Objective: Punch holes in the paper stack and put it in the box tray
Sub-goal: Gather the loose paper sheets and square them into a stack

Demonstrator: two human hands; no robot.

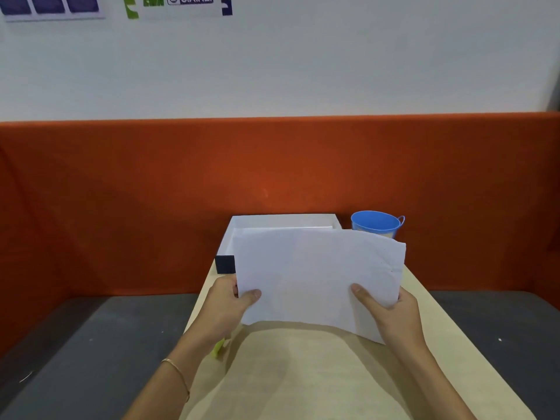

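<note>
A white paper stack (315, 277) is lifted above the beige table, tilted toward me, and covers the near part of the box tray. My left hand (230, 304) grips its left edge with the thumb on top. My right hand (391, 313) grips the lower right corner, thumb on the sheet. The box tray (285, 221) is white inside with a dark outer wall and stands at the table's far end, behind the paper. A small yellow-green object (218, 348) peeks out under my left wrist; I cannot tell what it is.
A blue cup (375, 222) with a handle stands right of the tray. The narrow beige table (318, 377) has a dark grey surface on both sides. An orange partition (272, 171) closes off the back.
</note>
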